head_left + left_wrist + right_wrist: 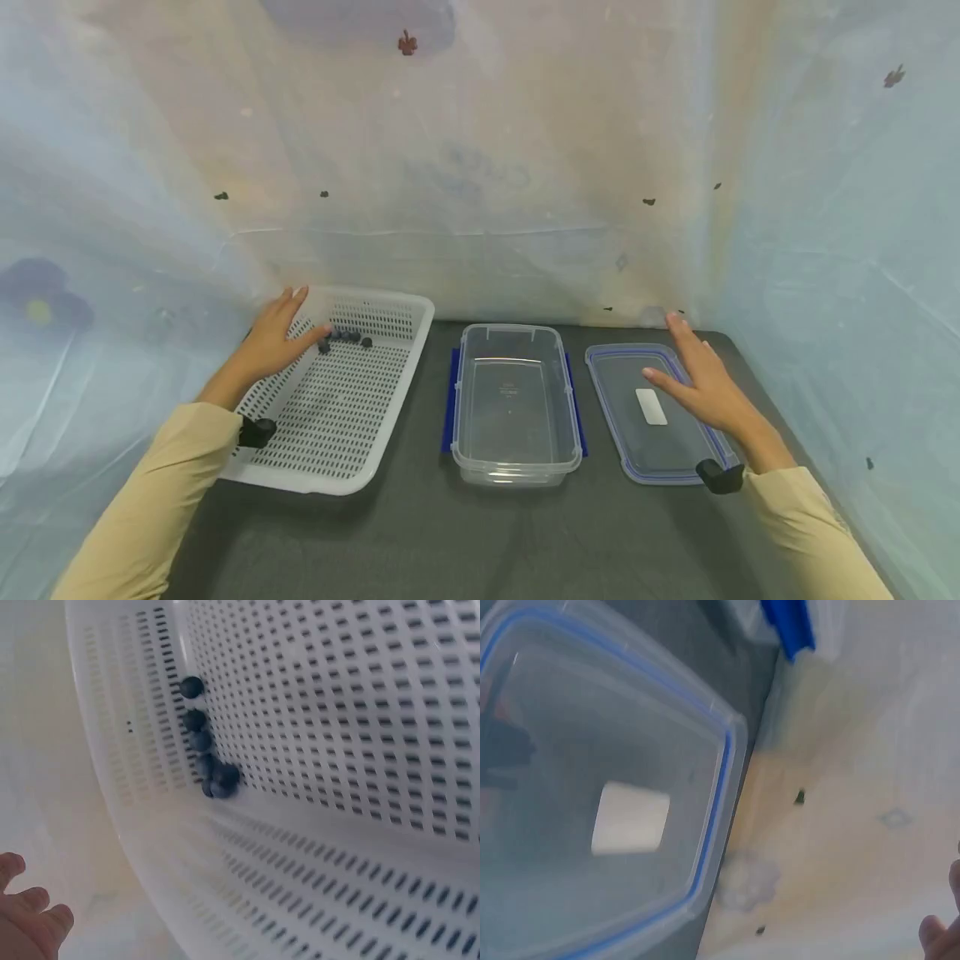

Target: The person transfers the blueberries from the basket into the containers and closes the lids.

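Pale hanging sheeting (525,125) on three sides, purple flower print (41,300) at left, dark grey tabletop (420,542), soft light

The clear container (517,417) is smooth, glossy plastic; left of it, the basket (345,408) is perforated plastic; right of it, the lid (622,400) is shiny plastic. Beneath it, the matt surface (420,533) may be cloth-covered.

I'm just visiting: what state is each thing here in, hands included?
Perforated white basket: open-topped, upright, holding berries
Dark round berries: loose, bunched at the basket's far left corner
Clear container: upright, uncovered
Blue clips: unfastened, at the container's sides
Clear lid: off, lying flat
Left hand: fingers spread, holding nothing
Right hand: extended, holding nothing
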Available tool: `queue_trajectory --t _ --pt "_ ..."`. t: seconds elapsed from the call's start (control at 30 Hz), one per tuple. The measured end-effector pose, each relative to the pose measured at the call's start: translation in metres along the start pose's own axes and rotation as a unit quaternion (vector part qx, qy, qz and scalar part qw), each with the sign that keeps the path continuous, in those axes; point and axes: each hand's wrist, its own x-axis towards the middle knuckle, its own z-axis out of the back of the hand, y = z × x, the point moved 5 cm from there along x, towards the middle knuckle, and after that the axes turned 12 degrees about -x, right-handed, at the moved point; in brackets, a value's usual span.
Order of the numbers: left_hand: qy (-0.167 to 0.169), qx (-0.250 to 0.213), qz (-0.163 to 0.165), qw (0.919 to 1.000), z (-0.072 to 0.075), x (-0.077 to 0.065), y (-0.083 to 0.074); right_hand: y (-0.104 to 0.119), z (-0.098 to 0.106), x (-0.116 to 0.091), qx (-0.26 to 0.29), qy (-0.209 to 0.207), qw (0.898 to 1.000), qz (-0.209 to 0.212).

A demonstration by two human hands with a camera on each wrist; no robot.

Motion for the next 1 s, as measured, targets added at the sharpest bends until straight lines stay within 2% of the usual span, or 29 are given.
queue_trajectory --t 0.1,0.2,0.33,0.5,0.6,1.0 --pt "-0.031 -0.027 0.007 0.9991 0.0 0.002 -0.001 0.008 -0.002 -0.001 0.029 -0.018 0.999 0.0" --pt "-0.067 -0.076 0.027 0.9945 0.0 0.004 -0.003 0.016 -0.006 -0.002 0.057 -0.032 0.998 -0.006" --pt "-0.122 -0.145 0.047 0.9807 -0.001 0.006 -0.006 0.027 -0.011 -0.002 0.094 -0.054 0.994 -0.003" --pt "-0.167 -0.195 0.05 0.9651 -0.008 0.017 -0.004 0.04 -0.019 -0.002 0.111 -0.08 0.991 0.005" --pt "-0.178 -0.22 0.058 0.9573 -0.014 0.024 0.0 0.048 -0.025 -0.002 0.116 -0.081 0.99 0.006" --pt "-0.183 -0.267 0.112 0.9396 -0.044 0.041 0.017 0.077 -0.064 -0.006 0.155 -0.041 0.987 0.01"
